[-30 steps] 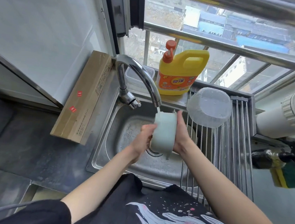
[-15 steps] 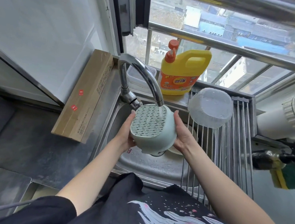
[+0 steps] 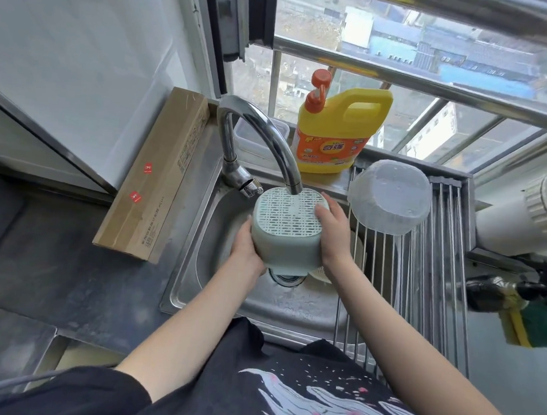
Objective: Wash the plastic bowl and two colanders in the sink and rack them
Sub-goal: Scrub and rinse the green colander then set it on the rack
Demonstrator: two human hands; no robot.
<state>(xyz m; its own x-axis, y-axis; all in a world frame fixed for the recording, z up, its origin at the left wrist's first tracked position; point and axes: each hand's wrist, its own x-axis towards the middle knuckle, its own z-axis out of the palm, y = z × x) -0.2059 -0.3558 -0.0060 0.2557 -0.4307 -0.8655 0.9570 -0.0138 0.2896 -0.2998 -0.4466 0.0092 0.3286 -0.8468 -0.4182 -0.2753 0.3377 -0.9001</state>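
A second ago I hold the pale green perforated plastic colander (image 3: pixel 285 231) on edge between my palms, low over the drain. Now I have it turned bottom-up, its slotted base facing me, and lifted close under the curved chrome tap spout (image 3: pixel 295 189). My left hand (image 3: pixel 247 249) has slid down to cup its near-left wall, and my right hand (image 3: pixel 332 228) has moved onto the far-right corner, fingers lying over the slotted base.
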